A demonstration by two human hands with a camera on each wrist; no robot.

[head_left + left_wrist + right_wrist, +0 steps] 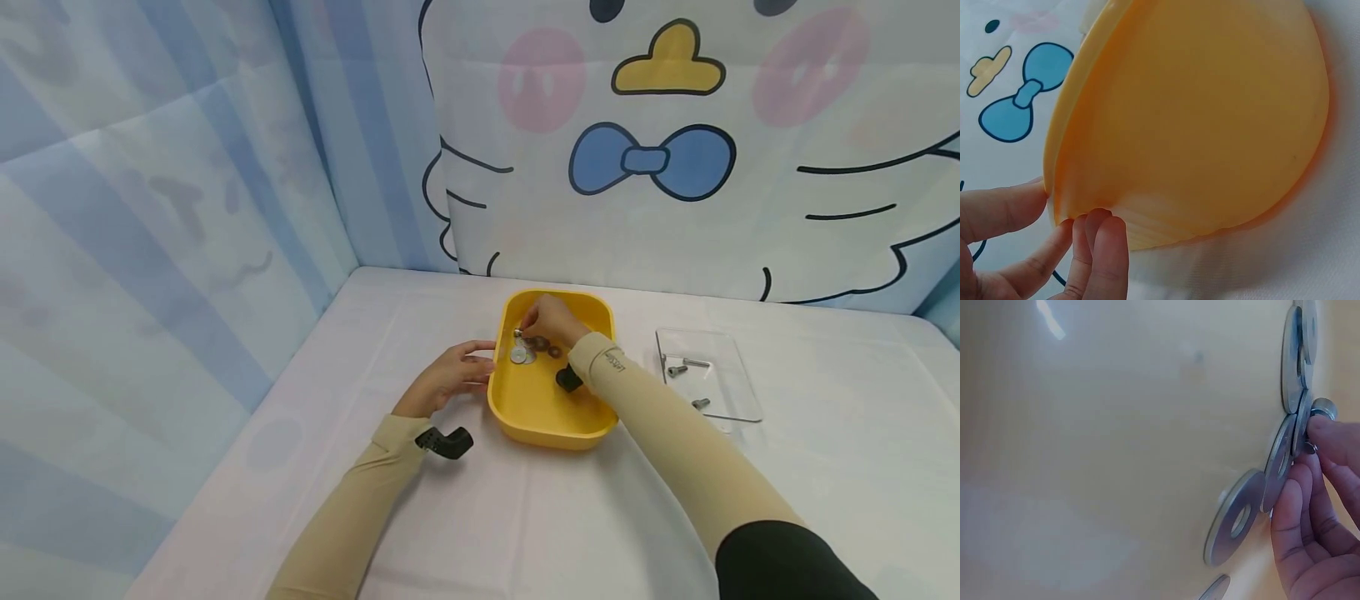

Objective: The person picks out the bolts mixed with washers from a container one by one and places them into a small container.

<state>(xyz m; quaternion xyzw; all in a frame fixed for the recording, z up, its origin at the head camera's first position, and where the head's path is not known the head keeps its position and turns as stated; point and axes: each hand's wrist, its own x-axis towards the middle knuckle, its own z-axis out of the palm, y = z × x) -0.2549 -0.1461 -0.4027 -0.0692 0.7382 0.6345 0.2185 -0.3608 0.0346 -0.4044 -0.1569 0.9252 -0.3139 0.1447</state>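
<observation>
A yellow plastic tray (543, 417) stands on the table, with several flat metal washers (518, 354) grouped near its left side. My left hand (450, 373) holds the tray by its left edge; in the left wrist view its fingertips (1110, 240) meet the outer wall just under the rim. Inside the tray, my right hand (553, 319) pinches a small metal bolt (1324, 407) between thumb and fingers. The bolt's round head shows above the thumb, while most of its shank is hidden. Large washers (1235, 519) lie right beside these fingers in the right wrist view.
To the right of the yellow tray lies a clear shallow tray (723, 358) with several bolts (677, 370) in it. A white cloth (480, 517) covers the table. Printed curtains (390, 142) hang at the back and left.
</observation>
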